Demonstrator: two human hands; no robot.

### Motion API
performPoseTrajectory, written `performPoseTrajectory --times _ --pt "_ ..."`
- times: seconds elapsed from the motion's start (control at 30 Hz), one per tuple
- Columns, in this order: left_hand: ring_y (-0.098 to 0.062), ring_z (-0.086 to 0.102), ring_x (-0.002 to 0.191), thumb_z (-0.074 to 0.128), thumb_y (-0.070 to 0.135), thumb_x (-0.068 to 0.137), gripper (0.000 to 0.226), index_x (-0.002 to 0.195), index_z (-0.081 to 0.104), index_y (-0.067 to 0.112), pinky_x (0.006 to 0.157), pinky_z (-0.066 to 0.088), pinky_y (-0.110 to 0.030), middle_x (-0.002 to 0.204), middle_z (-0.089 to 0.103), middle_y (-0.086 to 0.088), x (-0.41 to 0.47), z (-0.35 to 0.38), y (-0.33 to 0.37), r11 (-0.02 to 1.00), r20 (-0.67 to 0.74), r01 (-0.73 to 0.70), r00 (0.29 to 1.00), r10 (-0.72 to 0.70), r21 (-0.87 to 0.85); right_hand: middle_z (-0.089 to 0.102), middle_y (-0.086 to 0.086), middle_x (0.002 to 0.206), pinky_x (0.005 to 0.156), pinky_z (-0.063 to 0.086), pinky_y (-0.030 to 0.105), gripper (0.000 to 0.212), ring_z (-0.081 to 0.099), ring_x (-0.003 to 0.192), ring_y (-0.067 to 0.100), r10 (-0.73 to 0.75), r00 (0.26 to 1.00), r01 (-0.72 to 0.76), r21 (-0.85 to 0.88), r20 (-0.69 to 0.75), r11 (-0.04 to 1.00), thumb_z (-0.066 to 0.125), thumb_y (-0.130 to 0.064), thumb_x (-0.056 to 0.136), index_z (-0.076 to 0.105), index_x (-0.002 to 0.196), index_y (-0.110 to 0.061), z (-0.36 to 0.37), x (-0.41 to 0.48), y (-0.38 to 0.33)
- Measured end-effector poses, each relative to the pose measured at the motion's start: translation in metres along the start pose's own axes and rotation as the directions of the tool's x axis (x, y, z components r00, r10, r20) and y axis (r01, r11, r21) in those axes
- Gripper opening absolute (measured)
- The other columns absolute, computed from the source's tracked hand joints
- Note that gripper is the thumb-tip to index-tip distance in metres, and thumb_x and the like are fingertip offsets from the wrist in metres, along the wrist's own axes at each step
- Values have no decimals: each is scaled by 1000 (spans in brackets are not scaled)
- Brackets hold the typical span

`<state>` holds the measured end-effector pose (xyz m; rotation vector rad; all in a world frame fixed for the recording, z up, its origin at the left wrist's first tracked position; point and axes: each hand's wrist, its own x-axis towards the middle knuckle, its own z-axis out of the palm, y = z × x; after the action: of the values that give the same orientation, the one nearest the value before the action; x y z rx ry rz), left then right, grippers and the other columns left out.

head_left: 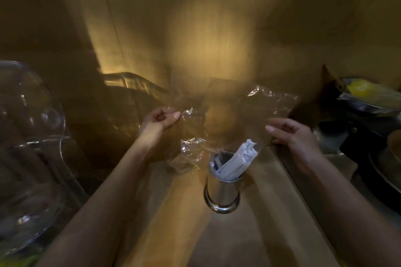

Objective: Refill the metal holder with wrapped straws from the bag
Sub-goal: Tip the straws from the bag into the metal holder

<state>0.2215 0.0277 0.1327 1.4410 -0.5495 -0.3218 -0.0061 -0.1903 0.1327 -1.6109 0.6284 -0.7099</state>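
A shiny metal holder (222, 193) stands upright on the wooden counter, just below centre. White wrapped straws (236, 162) lean to the right inside it and stick out above its rim. Behind and above the holder a clear plastic bag (227, 114) is stretched between both hands; it looks empty. My left hand (161, 118) pinches the bag's left edge with closed fingers. On the right, my right hand (293, 134) holds the bag's other edge, fingers partly spread. The view is blurred.
A clear glass dome (28, 147) fills the left side. Dark trays and plates (373, 136), one holding something yellow (362, 89), crowd the right. A wooden wall (206, 27) rises behind, with a clear rack (130, 82) at its foot.
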Motion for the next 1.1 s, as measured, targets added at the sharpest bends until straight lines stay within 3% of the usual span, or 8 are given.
performPoseTrajectory --times 0.13,0.33,0.47,0.6,0.8,1.0,1.1 --pt "8 63 62 68 2 77 18 85 66 17 59 47 -4 64 72 19 -6 -4 -19 999 92 47 995 -49 23 68 -1 105 77 48 30 23 63 97 15 73 997 -74 29 10 997 70 -24 73 69 95 -30 -2 -12 23" --pt "3 65 66 68 1 76 19 83 70 19 57 49 -9 70 74 13 -18 -8 -47 993 176 110 978 -116 40 68 -8 104 77 47 29 18 62 96 9 83 995 -83 -9 -48 997 61 -22 83 68 93 -35 -4 -29 50" --pt "3 62 60 66 -1 77 16 77 71 15 55 48 -8 63 72 11 -23 -5 -60 995 105 95 990 -95 -2 72 -6 84 72 46 29 14 61 79 11 73 989 -72 8 -127 997 63 -17 83 72 82 -27 4 -20 43" --pt "3 62 60 65 -2 78 17 77 70 14 57 48 -8 62 73 12 -27 -12 -69 994 10 96 995 -95 -57 70 2 89 78 49 33 11 62 85 17 5 992 -6 -7 -128 1000 62 -15 84 71 88 -19 20 -8 22" --pt "-2 67 65 65 3 78 16 75 73 16 58 52 -12 67 75 7 -32 -32 -83 962 -127 175 971 -204 -212 65 2 75 56 45 11 11 56 59 -3 -191 982 191 -32 16 981 62 -7 83 69 91 -3 51 11 -21" --pt "-17 66 75 65 4 78 13 80 74 13 73 54 -25 74 75 -2 -44 -45 -92 918 -141 249 943 -303 -309 68 3 74 54 46 14 16 57 62 5 -226 967 231 -39 115 972 64 -12 82 72 77 -24 57 15 -21" --pt "-17 64 71 63 4 80 12 80 71 12 68 54 -25 72 73 -3 -48 -43 -88 919 -132 249 945 -300 -305 71 -7 68 52 46 11 21 59 60 1 -207 975 211 -45 77 977 64 -12 82 72 73 -29 51 16 -15"
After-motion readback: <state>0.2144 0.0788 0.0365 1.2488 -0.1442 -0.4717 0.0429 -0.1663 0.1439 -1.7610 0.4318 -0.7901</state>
